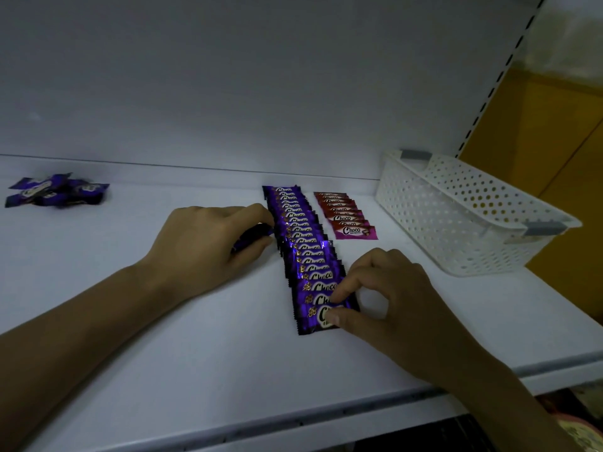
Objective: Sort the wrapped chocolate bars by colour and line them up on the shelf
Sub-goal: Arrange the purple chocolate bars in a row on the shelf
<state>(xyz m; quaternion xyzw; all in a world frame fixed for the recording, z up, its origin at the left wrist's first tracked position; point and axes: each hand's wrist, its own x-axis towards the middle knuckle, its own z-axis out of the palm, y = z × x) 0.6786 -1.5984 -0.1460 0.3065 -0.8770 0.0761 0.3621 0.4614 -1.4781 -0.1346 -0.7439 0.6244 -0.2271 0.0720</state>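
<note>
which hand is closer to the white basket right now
Right. The right hand pinches the nearest bar of the purple row, just in front of the white basket. The left hand is beyond that row, farther from the basket, holding a purple bar.

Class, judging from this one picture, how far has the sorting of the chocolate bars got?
Done: a long purple row and a shorter red row lie overlapped on the shelf. In hand: the right hand sets the front purple bar; the left hand holds another. Left: the loose purple pile.
</note>
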